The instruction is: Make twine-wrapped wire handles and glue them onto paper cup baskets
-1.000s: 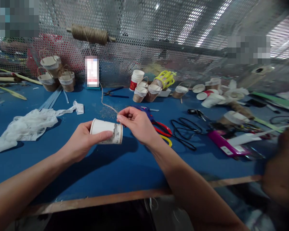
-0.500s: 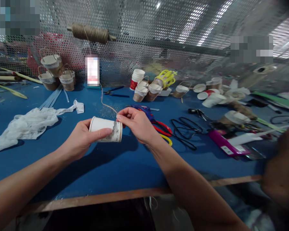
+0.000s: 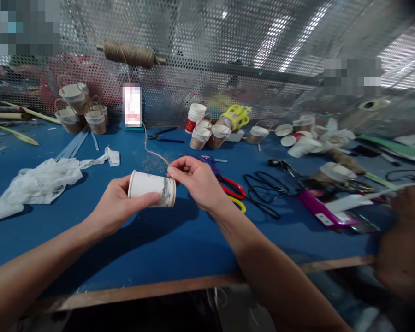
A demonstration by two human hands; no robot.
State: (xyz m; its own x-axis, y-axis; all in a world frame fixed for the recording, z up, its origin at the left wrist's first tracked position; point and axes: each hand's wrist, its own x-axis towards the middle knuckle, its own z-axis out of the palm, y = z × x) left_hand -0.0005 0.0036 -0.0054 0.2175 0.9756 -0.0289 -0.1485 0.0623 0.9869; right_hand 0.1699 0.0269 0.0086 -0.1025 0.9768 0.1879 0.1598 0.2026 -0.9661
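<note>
A white paper cup (image 3: 145,183) with a grey printed pattern lies on its side in my left hand (image 3: 119,203), its base facing right. My left fingers wrap behind it and the thumb presses on its front. Beside the cup's base, my right hand (image 3: 197,182) pinches a thin brown twine (image 3: 154,153) between thumb and fingertips. From there the twine runs back past a phone-like screen (image 3: 132,106) and up to a spool of twine (image 3: 128,54) on a rod. The exact spot where twine meets cup is hidden by my right fingertips.
White lace ribbon (image 3: 44,180) is heaped at left. Twine-wrapped cups (image 3: 97,121) stand behind it. Pliers (image 3: 166,136), scissors (image 3: 233,188), a black cord (image 3: 264,189) and a purple box (image 3: 321,210) lie across the blue table (image 3: 124,258). Another person's arm (image 3: 401,253) is at right.
Both hands keep nearly the same hold on the cup and twine. The cup has turned slightly, showing more of its printed pattern. The whole view has shifted a little.
</note>
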